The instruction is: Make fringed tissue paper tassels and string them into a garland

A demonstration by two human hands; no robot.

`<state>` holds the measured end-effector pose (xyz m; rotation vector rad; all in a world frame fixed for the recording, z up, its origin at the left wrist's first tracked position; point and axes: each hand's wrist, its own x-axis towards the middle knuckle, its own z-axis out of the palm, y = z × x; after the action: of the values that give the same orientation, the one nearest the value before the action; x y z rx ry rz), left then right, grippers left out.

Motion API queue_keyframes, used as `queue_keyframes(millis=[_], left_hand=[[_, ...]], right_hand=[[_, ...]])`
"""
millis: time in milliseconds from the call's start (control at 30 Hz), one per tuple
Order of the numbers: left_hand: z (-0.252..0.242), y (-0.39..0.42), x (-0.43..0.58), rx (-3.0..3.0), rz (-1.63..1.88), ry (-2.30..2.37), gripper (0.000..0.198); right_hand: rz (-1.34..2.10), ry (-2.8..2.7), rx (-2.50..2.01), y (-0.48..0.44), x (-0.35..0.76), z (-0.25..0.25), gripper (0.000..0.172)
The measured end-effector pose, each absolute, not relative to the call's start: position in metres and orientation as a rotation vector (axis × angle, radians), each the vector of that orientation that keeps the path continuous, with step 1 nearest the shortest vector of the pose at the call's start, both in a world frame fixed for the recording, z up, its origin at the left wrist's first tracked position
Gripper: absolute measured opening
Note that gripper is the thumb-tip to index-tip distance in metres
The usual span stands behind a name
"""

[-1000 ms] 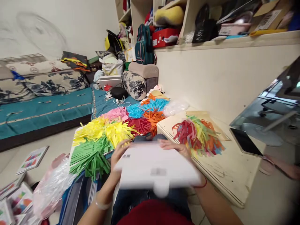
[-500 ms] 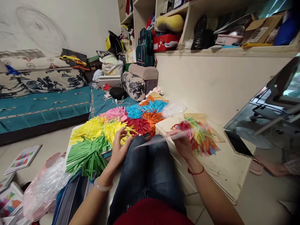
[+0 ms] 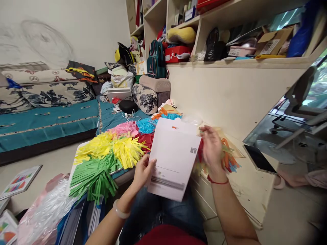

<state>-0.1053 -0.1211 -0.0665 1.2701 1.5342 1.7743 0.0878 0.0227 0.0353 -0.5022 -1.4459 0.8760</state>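
Note:
A white paper packet (image 3: pixel 173 157) with grey print stands upright over my lap. My left hand (image 3: pixel 142 173) pinches its lower left edge. My right hand (image 3: pixel 212 147) is at its right edge, fingers apart and blurred, in front of a mixed bundle of coloured paper strips (image 3: pixel 228 157) on the low cream table (image 3: pixel 251 190). To the left lie piles of cut paper strips: green (image 3: pixel 93 177), yellow (image 3: pixel 112 149), pink (image 3: pixel 125 128), red (image 3: pixel 145 139) and blue (image 3: pixel 148 124).
A black phone (image 3: pixel 258 158) lies on the table's right side. Clear plastic bags (image 3: pixel 46 211) and printed booklets (image 3: pixel 20 178) are on the floor at left. A teal mattress (image 3: pixel 48 119) is behind, shelves (image 3: pixel 230 61) above the wall, another person's foot (image 3: pixel 306 178) at right.
The white packet, seen edge-on in my right hand half a second ago, now stands upright facing me with my left hand gripping it. My right hand has loosened beside it.

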Motion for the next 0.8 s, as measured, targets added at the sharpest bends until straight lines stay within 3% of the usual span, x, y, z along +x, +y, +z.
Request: queue_keyframes(millis=[100,300,467,567,667,733,800], left_hand=[[-0.061,-0.136,-0.097,1.468,1.771,1.763,0.026],[-0.056,-0.157,-0.08,1.744,1.723,1.954,0.026],[-0.061,-0.155,-0.083,1.944,1.779,2.063,0.025],[-0.065,-0.15,-0.082,2.047,1.885,2.156,0.033],[-0.065,-0.148,-0.075,2.094,1.86,2.274,0.058],[-0.06,-0.149,-0.069,2.059,1.8,2.21,0.072],[-0.053,-0.152,-0.065,2.003,1.733,2.025,0.06]], right_hand=[[0.554,-1.808,-0.476,0.007,0.086,0.054,0.016],[0.049,-2.333,-0.631,-0.021,0.068,0.077,0.02],[0.476,-2.823,-0.501,-0.023,0.067,0.095,0.014],[0.734,-2.869,-0.432,-0.027,0.066,0.098,0.025],[0.773,-2.724,-0.437,-0.04,0.065,0.098,0.034],[0.706,-2.682,-0.403,-0.051,0.064,0.099,0.031],[0.608,-2.687,-0.384,-0.06,0.062,0.099,0.024]])
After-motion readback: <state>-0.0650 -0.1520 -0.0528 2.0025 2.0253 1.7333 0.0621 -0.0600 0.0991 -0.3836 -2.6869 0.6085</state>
